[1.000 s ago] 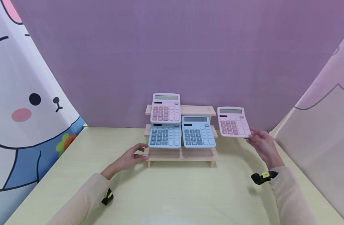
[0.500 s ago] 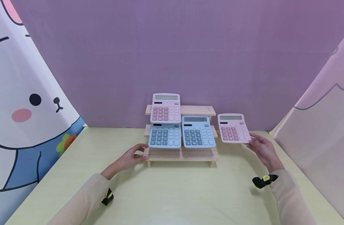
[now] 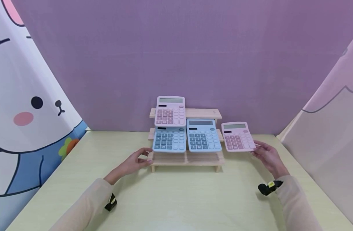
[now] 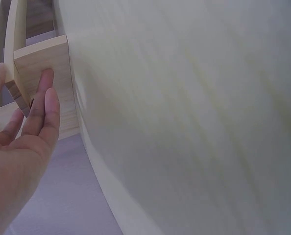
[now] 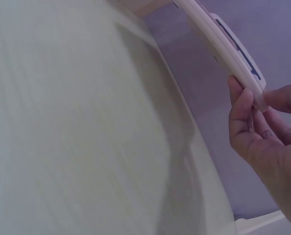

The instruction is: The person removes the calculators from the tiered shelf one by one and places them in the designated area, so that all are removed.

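Right hand (image 3: 268, 156) pinches pink calculator (image 3: 238, 138) by its near right corner; body extends leftward from grip. Left hand (image 3: 133, 164) grips wooden stand (image 3: 188, 158). Calculator judged light, rigid, smooth; edge hold suitable.

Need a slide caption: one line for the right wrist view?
Right grip pinching a pink calculator by its edge, held above the pale tabletop.

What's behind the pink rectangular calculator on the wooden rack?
Pale wooden top plank shows either side, purple backdrop above. Below, the left blue rectangular calculator peeks out; its screen and the plank's middle are covered.
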Demonstrator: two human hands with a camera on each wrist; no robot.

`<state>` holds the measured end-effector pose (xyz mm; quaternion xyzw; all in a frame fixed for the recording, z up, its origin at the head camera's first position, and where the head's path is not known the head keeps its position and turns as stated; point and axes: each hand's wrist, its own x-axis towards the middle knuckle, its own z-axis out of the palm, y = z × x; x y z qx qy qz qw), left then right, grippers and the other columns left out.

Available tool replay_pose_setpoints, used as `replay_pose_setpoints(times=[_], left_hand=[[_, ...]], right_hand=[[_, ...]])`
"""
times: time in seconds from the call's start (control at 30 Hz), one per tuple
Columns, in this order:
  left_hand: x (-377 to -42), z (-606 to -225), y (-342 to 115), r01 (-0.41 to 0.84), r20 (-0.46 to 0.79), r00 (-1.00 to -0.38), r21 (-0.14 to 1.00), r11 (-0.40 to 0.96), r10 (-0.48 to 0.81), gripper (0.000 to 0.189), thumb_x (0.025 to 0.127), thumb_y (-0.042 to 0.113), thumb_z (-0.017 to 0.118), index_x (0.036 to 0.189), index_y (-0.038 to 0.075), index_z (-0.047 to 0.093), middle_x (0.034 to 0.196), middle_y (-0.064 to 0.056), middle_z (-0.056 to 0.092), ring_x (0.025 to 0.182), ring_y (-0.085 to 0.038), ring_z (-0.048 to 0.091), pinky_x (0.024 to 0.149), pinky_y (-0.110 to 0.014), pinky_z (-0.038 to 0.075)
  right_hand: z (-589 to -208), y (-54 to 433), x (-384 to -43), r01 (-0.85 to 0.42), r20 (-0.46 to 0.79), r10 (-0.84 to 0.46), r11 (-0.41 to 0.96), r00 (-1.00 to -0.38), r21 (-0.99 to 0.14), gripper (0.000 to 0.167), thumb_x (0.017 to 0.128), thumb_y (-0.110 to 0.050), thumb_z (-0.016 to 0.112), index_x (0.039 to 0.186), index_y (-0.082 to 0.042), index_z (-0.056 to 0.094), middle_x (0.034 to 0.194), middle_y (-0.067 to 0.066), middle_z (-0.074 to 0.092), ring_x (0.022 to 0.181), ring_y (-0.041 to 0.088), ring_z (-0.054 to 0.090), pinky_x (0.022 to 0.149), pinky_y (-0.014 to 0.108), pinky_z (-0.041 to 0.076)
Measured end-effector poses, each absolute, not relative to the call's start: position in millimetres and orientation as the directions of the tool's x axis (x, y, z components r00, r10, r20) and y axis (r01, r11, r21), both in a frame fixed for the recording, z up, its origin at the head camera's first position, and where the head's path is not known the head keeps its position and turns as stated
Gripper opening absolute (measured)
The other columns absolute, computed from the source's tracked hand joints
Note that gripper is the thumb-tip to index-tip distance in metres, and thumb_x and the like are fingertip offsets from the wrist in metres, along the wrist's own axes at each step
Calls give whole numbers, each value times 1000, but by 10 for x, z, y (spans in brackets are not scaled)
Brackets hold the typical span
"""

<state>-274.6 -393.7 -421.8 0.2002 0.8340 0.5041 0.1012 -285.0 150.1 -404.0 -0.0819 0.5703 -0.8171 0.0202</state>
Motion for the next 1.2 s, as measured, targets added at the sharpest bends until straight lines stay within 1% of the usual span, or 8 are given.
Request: replay_pose_setpoints(times=[0.17, 0.43, 0.57, 0.7, 0.8, 0.93, 1.0, 1.2], left_hand=[[-2746, -4224, -3942, 243, 40, -892, 883, 403, 450, 62, 87, 27, 62, 136, 4, 34, 127, -22, 41, 101, -26, 58, 81, -31, 50], [-2756, -4234, -3949, 242, 41, -895, 881, 406, 444, 61, 87, 27, 63, 136, 4, 34, 126, -21, 42, 99, -24, 58, 80, -27, 49], [-2750, -4231, -3950, 250, 48, -893, 880, 404, 448, 62, 87, 28, 62, 136, 3, 34, 126, -23, 41, 99, -24, 58, 80, -27, 50], [-2752, -4234, -3951, 255, 53, -892, 879, 404, 448, 62, 87, 27, 62, 136, 2, 34, 126, -23, 41, 99, -24, 58, 80, -25, 50], [-2761, -4242, -3949, 255, 52, -894, 876, 409, 446, 62, 87, 27, 62, 136, 3, 34, 127, -23, 41, 99, -24, 58, 80, -25, 50], [-2767, -4247, -3945, 255, 50, -894, 872, 417, 444, 61, 87, 27, 62, 136, 3, 34, 128, -23, 41, 99, -23, 58, 80, -26, 50], [-2765, -4244, -3947, 259, 52, -893, 871, 417, 447, 61, 87, 27, 62, 136, 2, 34, 129, -23, 41, 99, -24, 58, 80, -26, 50], [-2758, -4232, -3939, 251, 47, -895, 874, 415, 443, 60, 87, 28, 63, 136, 6, 35, 128, -20, 42, 97, -23, 58, 79, -27, 50]], right_hand=[[-4072, 1493, -2859, -52, 98, -122, -335, -988, -941, 36, 89, 16, 40, 106, -8, 61, 92, 6, 67, 81, 15, 65, 75, 22, 53], [-4135, 1484, -2896, -43, 75, -102, -287, -992, -957, 35, 89, 15, 41, 104, -10, 60, 90, 4, 67, 80, 13, 65, 74, 21, 53], [-4163, 1483, -2922, -35, 59, -95, -239, -994, -970, 32, 89, 14, 41, 108, -8, 55, 90, 2, 66, 81, 11, 64, 74, 21, 53], [-4172, 1484, -2932, -19, 38, -86, -207, -996, -978, 31, 89, 13, 41, 116, -1, 48, 90, 1, 65, 82, 10, 63, 75, 20, 52], [-4169, 1486, -2932, -2, 16, -74, -188, -997, -982, 35, 89, 12, 42, 124, 5, 40, 90, 0, 65, 82, 9, 63, 75, 19, 52], [-4166, 1485, -2934, 14, -4, -60, -159, -998, -987, 44, 89, 11, 43, 132, 11, 29, 90, -2, 64, 82, 8, 62, 75, 19, 52], [-4171, 1488, -2941, 22, -13, -61, -147, -998, -989, 47, 89, 11, 43, 133, 12, 27, 90, -3, 63, 81, 8, 62, 75, 18, 52], [-4212, 1509, -2987, 44, -38, -59, -109, -998, -993, 52, 90, 11, 43, 136, 14, 20, 90, -4, 62, 81, 7, 61, 74, 18, 51]])
